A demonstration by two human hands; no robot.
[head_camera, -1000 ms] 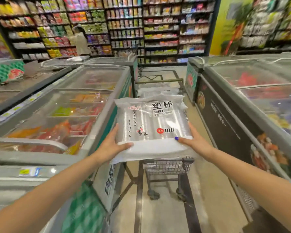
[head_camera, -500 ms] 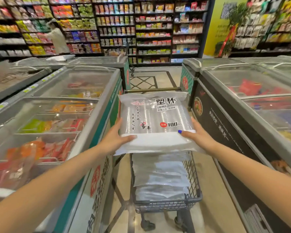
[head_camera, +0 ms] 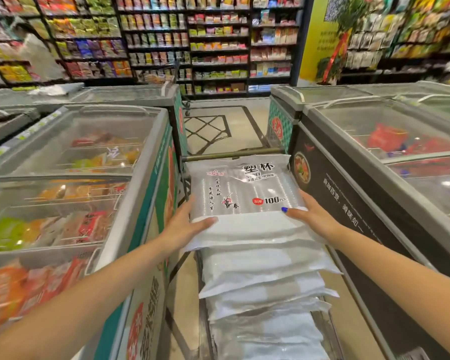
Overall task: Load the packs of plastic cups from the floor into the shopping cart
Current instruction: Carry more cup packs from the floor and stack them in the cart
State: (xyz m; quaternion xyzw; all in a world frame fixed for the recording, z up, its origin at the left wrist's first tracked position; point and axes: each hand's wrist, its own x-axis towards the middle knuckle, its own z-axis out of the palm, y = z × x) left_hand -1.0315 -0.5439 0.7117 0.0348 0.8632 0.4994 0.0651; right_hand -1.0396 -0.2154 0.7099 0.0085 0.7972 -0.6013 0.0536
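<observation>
A flat, clear-film pack of plastic cups (head_camera: pixel 240 189), judged light, crushable and slippery, is held by its side edges between the left hand (head_camera: pixel 185 224) and right hand (head_camera: pixel 311 216), thumbs on top, over packs stacked in the wire shopping cart (head_camera: pixel 186 178).

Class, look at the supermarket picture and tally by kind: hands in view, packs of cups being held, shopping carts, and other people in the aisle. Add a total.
hands: 2, left hand, right hand
held pack of cups: 1
shopping cart: 1
other person: 1
Total: 5
</observation>
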